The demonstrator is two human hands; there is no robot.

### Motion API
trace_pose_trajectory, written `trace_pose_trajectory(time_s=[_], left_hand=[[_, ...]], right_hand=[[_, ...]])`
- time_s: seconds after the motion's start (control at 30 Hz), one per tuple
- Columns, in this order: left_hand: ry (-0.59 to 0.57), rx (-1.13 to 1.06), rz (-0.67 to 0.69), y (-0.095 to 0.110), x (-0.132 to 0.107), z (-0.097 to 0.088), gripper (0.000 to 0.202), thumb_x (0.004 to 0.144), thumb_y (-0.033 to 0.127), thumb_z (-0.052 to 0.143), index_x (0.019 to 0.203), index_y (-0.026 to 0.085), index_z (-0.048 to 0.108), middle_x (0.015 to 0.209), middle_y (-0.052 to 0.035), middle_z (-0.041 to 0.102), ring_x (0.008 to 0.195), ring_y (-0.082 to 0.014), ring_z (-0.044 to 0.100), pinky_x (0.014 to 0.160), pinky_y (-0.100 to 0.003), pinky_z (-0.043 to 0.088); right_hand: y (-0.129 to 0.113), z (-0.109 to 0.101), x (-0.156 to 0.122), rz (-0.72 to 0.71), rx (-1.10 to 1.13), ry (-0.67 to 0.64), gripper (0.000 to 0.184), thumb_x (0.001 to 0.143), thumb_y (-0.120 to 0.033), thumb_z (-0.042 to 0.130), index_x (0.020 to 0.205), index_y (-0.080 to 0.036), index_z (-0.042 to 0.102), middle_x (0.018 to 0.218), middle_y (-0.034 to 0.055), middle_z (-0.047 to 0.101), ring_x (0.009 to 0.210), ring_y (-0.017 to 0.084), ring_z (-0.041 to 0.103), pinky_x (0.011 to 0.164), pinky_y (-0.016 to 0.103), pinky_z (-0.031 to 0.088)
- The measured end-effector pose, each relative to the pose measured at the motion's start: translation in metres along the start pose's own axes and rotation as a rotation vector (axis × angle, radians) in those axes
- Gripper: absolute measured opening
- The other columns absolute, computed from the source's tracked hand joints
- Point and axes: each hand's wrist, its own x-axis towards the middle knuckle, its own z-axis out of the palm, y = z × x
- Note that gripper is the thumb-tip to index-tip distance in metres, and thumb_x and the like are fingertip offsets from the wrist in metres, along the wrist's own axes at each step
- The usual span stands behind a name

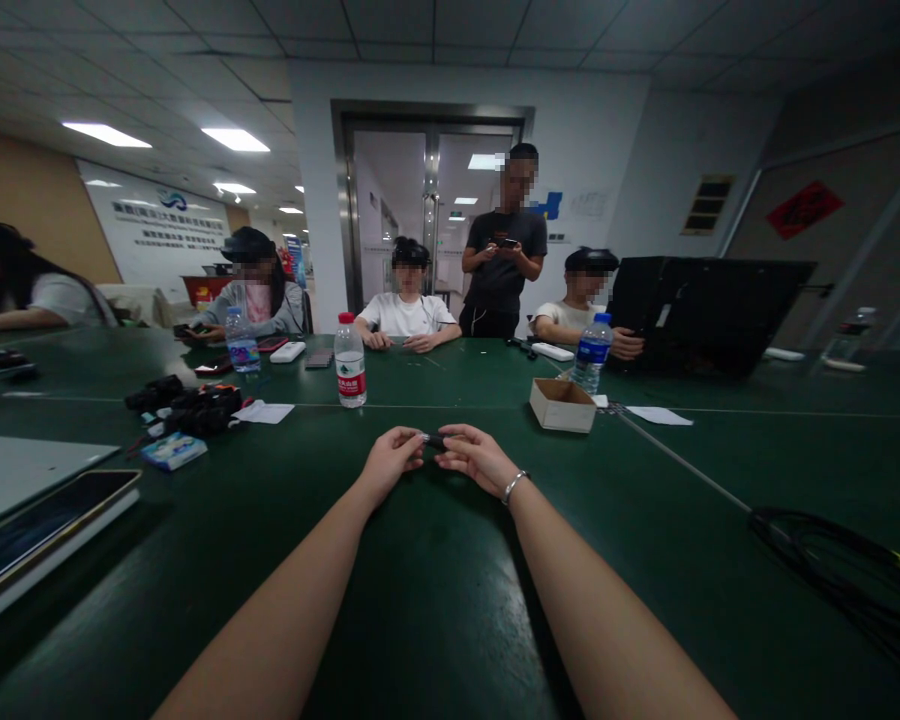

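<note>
Both my arms reach out over a dark green table (435, 600). My left hand (390, 460) and my right hand (474, 457) meet at the middle of the table, fingers curled and pinched round a small dark object (435, 440) held between them. It is too small to name. A thin bracelet circles my right wrist (515, 485).
A red-labelled water bottle (350, 362) stands beyond my hands, an open cardboard box (562, 405) and another bottle (592, 353) to the right. Dark gear (187, 405) and a tablet (37, 525) lie left, black cables (832, 560) right. Several people sit or stand at the far side.
</note>
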Motion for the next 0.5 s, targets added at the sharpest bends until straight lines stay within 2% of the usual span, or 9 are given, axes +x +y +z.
trace_pose_trajectory(time_s=[0.2, 0.5], left_hand=[[-0.005, -0.001, 0.012, -0.0008, 0.0002, 0.0010, 0.024, 0.070, 0.028, 0.069, 0.087, 0.014, 0.060, 0.080, -0.0059, 0.060, 0.070, -0.0116, 0.057, 0.060, -0.021, 0.050], [-0.077, -0.012, 0.047, 0.0006, -0.0017, -0.0009, 0.027, 0.071, 0.029, 0.067, 0.095, 0.019, 0.059, 0.088, -0.0066, 0.059, 0.078, -0.0138, 0.058, 0.065, -0.024, 0.052]], right_hand=[[-0.0002, -0.0006, -0.0005, -0.004, 0.010, -0.005, 0.028, 0.070, -0.011, 0.069, 0.096, -0.013, 0.059, 0.080, 0.0063, 0.064, 0.066, 0.018, 0.067, 0.064, 0.024, 0.056], [-0.0021, 0.0016, -0.0010, 0.007, -0.001, 0.018, 0.023, 0.074, -0.013, 0.067, 0.095, -0.013, 0.059, 0.075, 0.0049, 0.064, 0.065, 0.017, 0.067, 0.062, 0.024, 0.056]])
